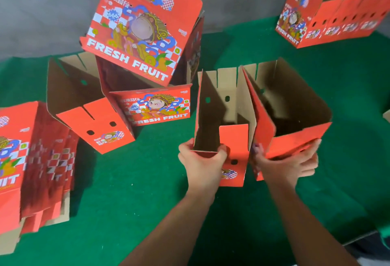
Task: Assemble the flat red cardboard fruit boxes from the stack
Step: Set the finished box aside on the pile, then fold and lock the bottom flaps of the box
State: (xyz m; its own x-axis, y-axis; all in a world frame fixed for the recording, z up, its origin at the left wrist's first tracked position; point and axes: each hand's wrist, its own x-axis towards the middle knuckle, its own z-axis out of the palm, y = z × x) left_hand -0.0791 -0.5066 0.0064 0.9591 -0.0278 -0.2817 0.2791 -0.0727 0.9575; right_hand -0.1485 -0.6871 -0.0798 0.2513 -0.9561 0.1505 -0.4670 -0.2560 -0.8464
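Working two opened boxes at once on the green table (147,202): left hand (203,163) is pinching the near rim of the narrow, half-squared box (221,117), thumb hooked inside; right hand (289,165) is gripping the near wall of the wider box (295,107) just right of it, fingers curling round the edge. Flat stack (31,160) is sitting well left of the left hand, finished boxes (147,39) piling up beyond it. Judging the step as squaring up the walls; next move probably needs the narrow box pulled fully open before folding flaps
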